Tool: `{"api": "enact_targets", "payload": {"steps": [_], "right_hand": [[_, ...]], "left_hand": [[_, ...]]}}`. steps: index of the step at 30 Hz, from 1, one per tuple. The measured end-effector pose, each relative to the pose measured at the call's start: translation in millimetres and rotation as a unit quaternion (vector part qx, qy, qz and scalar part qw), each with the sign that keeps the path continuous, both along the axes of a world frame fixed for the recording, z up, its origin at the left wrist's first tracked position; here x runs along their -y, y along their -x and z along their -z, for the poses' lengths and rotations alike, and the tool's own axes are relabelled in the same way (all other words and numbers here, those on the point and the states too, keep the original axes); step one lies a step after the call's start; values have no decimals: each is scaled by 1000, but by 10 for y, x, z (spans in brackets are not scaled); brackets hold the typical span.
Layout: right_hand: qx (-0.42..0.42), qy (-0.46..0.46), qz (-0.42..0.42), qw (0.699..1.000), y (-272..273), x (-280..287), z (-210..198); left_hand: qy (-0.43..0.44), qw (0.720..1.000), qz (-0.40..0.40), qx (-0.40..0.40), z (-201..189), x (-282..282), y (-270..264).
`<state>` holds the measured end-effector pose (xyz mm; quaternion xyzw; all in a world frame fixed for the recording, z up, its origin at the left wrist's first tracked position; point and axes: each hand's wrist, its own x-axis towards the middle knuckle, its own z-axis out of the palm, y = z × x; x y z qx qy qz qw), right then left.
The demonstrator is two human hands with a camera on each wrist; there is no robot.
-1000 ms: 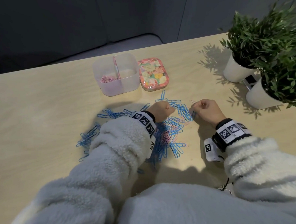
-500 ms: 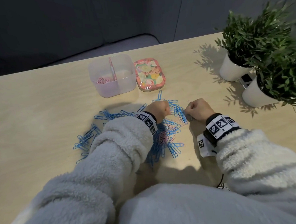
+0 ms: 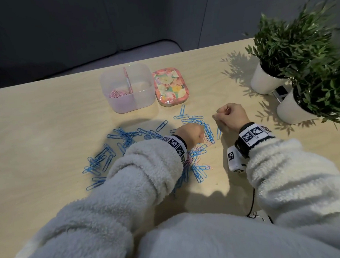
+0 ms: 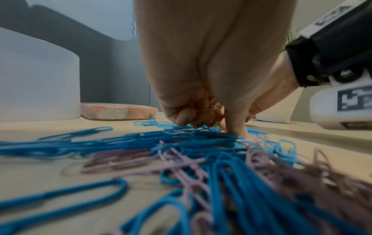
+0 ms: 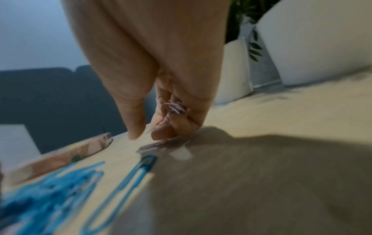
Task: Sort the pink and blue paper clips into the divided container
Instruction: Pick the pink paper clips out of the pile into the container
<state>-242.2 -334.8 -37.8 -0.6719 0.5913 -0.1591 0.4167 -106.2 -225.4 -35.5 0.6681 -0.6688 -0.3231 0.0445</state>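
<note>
Blue paper clips (image 3: 126, 139) lie scattered over the table with pink paper clips (image 3: 194, 157) mixed in near my left cuff. The clear divided container (image 3: 143, 96) stands behind them, with pink clips (image 3: 117, 93) in its left compartment. My left hand (image 3: 191, 134) is curled, with its fingertips (image 4: 235, 128) down on the pile of blue clips (image 4: 141, 143) and pink clips (image 4: 130, 163); I see no clip in it. My right hand (image 3: 229, 115) is just right of the pile and holds a few pink clips (image 5: 174, 108) in its curled fingers (image 5: 161, 133). One blue clip (image 5: 128, 171) lies below it.
A floral tin (image 3: 171, 87) lies right of the container. Two white pots with green plants (image 3: 265, 82) (image 3: 294, 110) stand at the right, with a small dark device (image 3: 280, 92) between them. The table's far edge runs just behind the container.
My right hand has drawn away from the pile, a little farther from me. My left hand has shifted slightly right and toward me over the clips.
</note>
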Motion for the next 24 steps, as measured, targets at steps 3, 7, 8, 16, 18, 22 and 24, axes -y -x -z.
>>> {"api": "enact_targets", "payload": {"steps": [3,7,8,16,18,22,24], "right_hand": [[-118,52,-103,986,-22,20,41],[-187,41,-157,969,-62,-1,10],[-196,38,-166,966,-54,2,23],[254,-206,29,945,50,-279,-123],[252,-235,32,938,68,-333,-100],[64,-127,-43,989,68,-361,60],[-46,-65,-101,992,66,-368,111]], "left_hand": [[-34,999,-5,5,-16,-16,-48],[-31,996,-61,-63,-26,-85,-176],[-28,991,-93,-97,-65,-101,-219],[-49,906,-236,-349,-206,-183,-518],[-62,918,-236,-313,-184,-180,-481],[-35,976,-136,-166,-133,-191,-362],[-19,992,-92,-86,-66,-221,-344]]}}
